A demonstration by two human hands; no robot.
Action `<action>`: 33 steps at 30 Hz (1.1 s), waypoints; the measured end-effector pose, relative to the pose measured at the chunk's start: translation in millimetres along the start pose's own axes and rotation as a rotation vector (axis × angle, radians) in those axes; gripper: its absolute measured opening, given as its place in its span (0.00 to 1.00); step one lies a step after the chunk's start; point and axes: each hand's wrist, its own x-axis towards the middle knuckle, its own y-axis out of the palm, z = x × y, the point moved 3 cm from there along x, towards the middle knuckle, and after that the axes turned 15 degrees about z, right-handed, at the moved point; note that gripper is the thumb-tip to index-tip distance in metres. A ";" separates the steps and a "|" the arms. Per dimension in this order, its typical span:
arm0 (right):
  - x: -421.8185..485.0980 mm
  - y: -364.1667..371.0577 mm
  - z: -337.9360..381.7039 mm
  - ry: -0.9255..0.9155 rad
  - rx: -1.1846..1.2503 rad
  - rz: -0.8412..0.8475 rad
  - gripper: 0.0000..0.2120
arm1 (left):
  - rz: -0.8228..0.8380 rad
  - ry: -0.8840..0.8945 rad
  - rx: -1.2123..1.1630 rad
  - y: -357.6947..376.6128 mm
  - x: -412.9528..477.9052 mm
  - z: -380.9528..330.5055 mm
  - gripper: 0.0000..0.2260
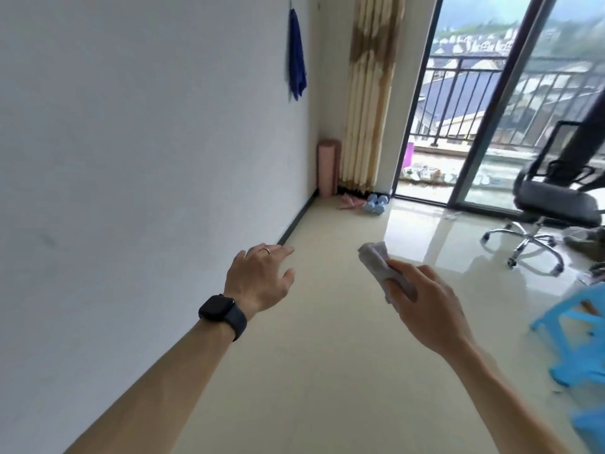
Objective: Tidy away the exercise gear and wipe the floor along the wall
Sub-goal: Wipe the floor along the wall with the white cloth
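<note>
Tiled floor [327, 322] by wall | left hand [258, 276] outstretched, fingers spread | right hand [425, 303] grips cloth [376, 260]

Both bare arms reach forward: left grip [258, 276] empty, right grip [425, 299] holding a cloth [376, 258].
The left forearm stretches out from the lower left, back of the hand up, fingers spread and relaxed (a dark watch [219, 308] bands the wrist). The right forearm comes in from the lower right, its fingers curled round the folded grey cloth with the thumb lying across it.
</note>
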 end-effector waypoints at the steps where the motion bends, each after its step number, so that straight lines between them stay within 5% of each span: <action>1: 6.2 -17.1 -9.3 0.016 0.002 -0.038 0.16 | -0.007 0.040 0.003 -7.1 19.4 -15.4 0.21; 20: 133.6 -203.8 -185.1 0.476 -0.128 -0.553 0.17 | 0.021 0.709 0.065 -39.4 377.8 -277.5 0.20; 33: 163.6 -292.6 -420.4 0.740 -0.029 -0.706 0.16 | 0.122 0.939 0.112 47.0 553.0 -541.6 0.18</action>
